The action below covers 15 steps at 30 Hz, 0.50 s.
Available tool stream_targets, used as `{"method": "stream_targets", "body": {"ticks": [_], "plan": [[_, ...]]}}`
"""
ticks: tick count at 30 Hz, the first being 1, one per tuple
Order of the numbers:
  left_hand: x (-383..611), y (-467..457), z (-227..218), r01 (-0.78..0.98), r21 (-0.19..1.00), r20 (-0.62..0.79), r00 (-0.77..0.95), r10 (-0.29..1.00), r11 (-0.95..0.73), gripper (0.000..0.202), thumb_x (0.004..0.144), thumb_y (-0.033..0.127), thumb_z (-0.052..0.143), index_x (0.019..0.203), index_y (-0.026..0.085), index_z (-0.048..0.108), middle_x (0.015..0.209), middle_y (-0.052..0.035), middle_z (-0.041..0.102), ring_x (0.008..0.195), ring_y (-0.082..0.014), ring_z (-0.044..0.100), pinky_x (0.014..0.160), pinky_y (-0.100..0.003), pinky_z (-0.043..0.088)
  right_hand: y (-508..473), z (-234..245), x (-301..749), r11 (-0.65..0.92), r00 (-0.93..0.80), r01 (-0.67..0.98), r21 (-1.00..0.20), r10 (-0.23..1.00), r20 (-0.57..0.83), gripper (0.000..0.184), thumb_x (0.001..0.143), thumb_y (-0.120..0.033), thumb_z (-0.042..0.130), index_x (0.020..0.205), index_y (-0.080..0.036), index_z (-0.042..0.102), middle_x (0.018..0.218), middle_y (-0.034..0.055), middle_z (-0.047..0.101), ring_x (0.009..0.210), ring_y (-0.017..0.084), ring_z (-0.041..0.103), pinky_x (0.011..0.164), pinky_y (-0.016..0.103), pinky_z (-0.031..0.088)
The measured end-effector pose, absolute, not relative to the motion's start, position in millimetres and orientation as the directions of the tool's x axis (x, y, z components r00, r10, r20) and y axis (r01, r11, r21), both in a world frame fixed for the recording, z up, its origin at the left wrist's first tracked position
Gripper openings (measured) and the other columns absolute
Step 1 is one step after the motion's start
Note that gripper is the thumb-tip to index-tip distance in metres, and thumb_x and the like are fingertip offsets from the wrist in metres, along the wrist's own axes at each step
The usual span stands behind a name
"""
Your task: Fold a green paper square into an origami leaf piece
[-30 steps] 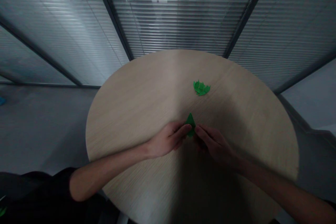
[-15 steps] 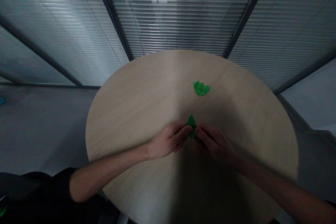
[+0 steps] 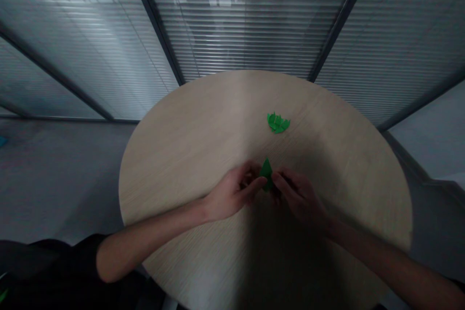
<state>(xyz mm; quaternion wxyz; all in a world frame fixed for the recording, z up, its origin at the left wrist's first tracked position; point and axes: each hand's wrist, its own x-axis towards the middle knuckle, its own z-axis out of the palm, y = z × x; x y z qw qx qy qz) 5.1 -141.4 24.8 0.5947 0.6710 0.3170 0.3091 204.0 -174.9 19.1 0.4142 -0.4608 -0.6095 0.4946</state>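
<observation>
Room for hand over wood strip between left hand (image 3: 236, 191), right hand (image 3: 300, 198), folded paper (image 3: 267, 172) and green scraps (image 3: 278, 123) on round desk (image 3: 203, 155); glass wall (image 3: 254, 24) past far edge.

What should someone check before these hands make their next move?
1. Left hand touching the green folded paper triangle: ok, its fingers meet the triangle's left side.
2. Right hand touching the triangle: ok, its fingers meet the lower right side, though in shadow.
3. Triangle's lower end: cannot tell, fingers and shadow hide it.
4. Triangle apart from the cluster of green paper pieces: ok, a stretch of bare tabletop lies between them.
5. Cluster on the round wooden table: ok, it lies flat, away from both hands.
</observation>
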Motion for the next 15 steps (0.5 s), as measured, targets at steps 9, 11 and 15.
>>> {"method": "stream_targets", "body": {"ticks": [9, 11, 15], "plan": [[2.6, -141.4, 20.3, 0.029, 0.990, 0.102, 0.513, 0.852, -0.137, 0.026, 0.099, 0.033, 0.066, 0.117, 0.017, 0.056, 0.078, 0.0002, 0.066, 0.059, -0.0109, 0.064, 0.052, -0.020, 0.051, -171.2, 17.5, 201.8, 0.001, -0.207, 0.014, -1.000, 0.978, -0.001, 0.046, 0.099, -0.058, 0.060, 0.080, -0.017, 0.065, 0.063, -0.0004, 0.061, 0.052, 0.011, 0.056, 0.049, 0.023, 0.045], [1.9, -141.8, 21.4, 0.025, 0.992, 0.091, 0.515, 0.853, -0.121, 0.021, 0.100, 0.033, 0.064, 0.111, 0.017, 0.057, 0.072, 0.0012, 0.064, 0.059, -0.0110, 0.064, 0.053, -0.020, 0.051, -171.1, 17.5, 202.2, -0.011, -0.223, -0.018, -1.000, 0.975, -0.007, 0.044, 0.099, -0.056, 0.062, 0.081, -0.016, 0.067, 0.065, 0.0006, 0.063, 0.054, 0.011, 0.058, 0.050, 0.023, 0.046], [1.4, -142.1, 24.2, -0.003, 0.999, 0.046, 0.537, 0.842, -0.053, 0.020, 0.101, 0.035, 0.062, 0.105, 0.016, 0.057, 0.072, -0.0001, 0.066, 0.062, -0.0117, 0.066, 0.054, -0.019, 0.051, -170.7, 19.5, 203.5, -0.041, -0.263, -0.067, -0.997, 0.965, -0.022, 0.044, 0.096, -0.057, 0.065, 0.083, -0.016, 0.069, 0.067, 0.0019, 0.066, 0.055, 0.011, 0.061, 0.052, 0.023, 0.049]]}}
